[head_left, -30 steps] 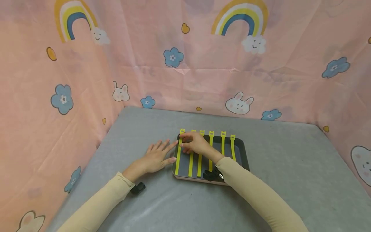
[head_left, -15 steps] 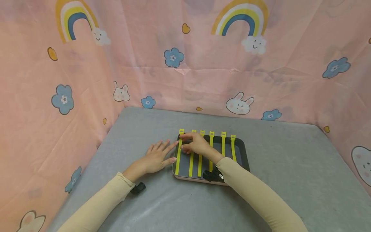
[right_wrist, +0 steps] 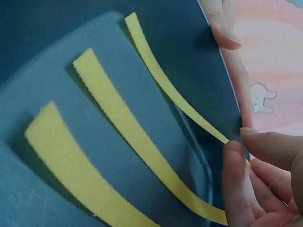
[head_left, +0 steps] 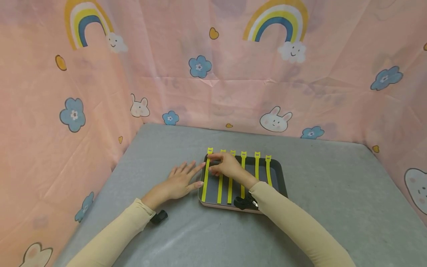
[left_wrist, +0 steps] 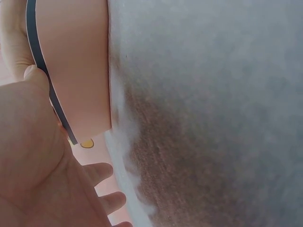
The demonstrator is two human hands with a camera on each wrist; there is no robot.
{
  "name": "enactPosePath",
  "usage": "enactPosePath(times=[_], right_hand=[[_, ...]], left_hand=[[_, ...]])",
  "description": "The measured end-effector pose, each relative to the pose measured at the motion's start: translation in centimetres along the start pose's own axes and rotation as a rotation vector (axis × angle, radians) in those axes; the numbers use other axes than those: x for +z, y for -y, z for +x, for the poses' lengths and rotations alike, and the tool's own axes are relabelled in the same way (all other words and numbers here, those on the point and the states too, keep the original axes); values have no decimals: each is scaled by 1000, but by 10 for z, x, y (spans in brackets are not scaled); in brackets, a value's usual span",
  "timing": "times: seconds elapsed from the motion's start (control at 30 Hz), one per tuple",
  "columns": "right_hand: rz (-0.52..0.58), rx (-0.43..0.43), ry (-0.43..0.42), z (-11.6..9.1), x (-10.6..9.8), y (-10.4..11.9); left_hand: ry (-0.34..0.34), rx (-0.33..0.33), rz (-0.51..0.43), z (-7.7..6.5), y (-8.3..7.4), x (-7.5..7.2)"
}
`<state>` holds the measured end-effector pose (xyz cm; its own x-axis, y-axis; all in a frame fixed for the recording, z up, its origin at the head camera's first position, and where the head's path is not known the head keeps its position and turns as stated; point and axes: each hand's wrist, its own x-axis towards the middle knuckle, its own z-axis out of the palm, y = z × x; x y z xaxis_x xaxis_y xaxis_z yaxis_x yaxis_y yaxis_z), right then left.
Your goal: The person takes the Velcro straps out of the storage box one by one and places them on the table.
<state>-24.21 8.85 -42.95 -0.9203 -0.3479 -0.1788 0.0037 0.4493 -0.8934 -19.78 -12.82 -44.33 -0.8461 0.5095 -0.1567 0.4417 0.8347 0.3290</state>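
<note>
A shallow tray (head_left: 282,181), dark inside with pink outer walls, lies on the table. Several yellow hook-and-loop cable ties (head_left: 257,167) are laid side by side across it, slotted heads over the far rim. My right hand (head_left: 228,165) pinches the leftmost cable tie (head_left: 205,181) near its head; in the right wrist view that cable tie (right_wrist: 163,80) runs in between thumb and fingers. With fingers spread, my left hand (head_left: 178,181) rests against the tray's left side, forefinger and thumb at the rim. The left wrist view shows its thumb (left_wrist: 37,78) on the rim.
A grey cloth covers the table (head_left: 333,193). Pink patterned curtain (head_left: 227,96) encloses the back and sides. Black devices sit at both cuffs, one (head_left: 159,217) beside the left sleeve and one (head_left: 245,202) over the tray's near edge.
The head of the leftmost cable tie shifts slightly left, then back right, with the right fingers at it. The left hand and tray stay where they were.
</note>
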Motion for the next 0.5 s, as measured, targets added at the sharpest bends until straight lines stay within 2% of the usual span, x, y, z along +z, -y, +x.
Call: enactPosePath(times=[0.5], right_hand=[[-73, -40, -62, -3, -5, 2]], left_hand=[[11, -10, -6, 0, -1, 0]])
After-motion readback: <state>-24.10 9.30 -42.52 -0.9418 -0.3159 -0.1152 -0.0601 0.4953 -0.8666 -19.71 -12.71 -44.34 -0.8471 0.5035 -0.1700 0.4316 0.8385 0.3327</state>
